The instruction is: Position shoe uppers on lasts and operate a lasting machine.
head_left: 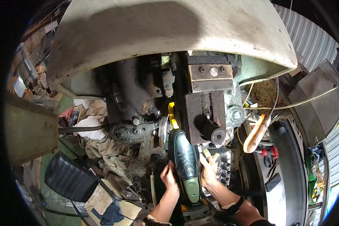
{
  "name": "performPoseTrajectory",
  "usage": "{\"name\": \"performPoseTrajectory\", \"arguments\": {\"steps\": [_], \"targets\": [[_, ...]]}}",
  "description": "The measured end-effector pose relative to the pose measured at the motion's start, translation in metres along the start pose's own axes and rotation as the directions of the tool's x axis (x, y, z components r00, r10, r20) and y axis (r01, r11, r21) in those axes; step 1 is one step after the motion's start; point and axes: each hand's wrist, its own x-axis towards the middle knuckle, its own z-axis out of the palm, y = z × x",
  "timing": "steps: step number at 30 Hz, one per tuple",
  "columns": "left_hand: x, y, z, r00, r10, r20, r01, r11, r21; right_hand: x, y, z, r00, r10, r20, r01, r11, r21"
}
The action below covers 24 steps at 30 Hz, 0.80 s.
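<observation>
Cradling the black shoe point(184, 150) between us, we press the left hand point(170, 177) to its left flank and the right hand point(209, 172) to its right, equally near. Its long axis runs near to far; the dark machine block point(195, 113) crowds its far right, with more room nearer us.

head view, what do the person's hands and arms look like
The left hand is gloveless; a dark band with pale bits crosses the left forearm. The right hand has what look like pale yellow finger covers; the right forearm wears a dark strap.
</observation>
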Motion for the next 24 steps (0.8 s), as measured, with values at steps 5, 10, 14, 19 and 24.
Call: {"name": "performPoseTrajectory", "arguments": {"steps": [5,10,14,19,24], "targets": [[-0.009,0.006,0.007,0.999,-0.029,-0.021,0.029,0.999,0.026,0.004,-0.001,-0.005,0.996,0.081,0.042,-0.082,0.996,0.028],[-0.016,0.023,0.019,0.997,-0.082,0.007,0.082,0.997,0.001,0.0,-0.006,-0.002,0.994,0.101,0.036,-0.098,0.991,-0.087],[-0.029,0.038,0.013,0.984,-0.169,0.065,0.166,0.985,0.046,-0.017,-0.018,0.007,0.976,0.185,0.113,-0.131,0.917,-0.376],[-0.061,0.028,0.002,0.912,-0.123,0.391,0.085,0.99,0.113,-0.048,-0.025,0.008,0.916,0.399,0.032,-0.322,0.781,-0.536],[-0.06,0.011,0.011,0.908,-0.188,0.373,0.189,0.981,0.035,-0.044,-0.006,-0.003,0.92,0.377,0.106,-0.326,0.888,-0.324]]}}
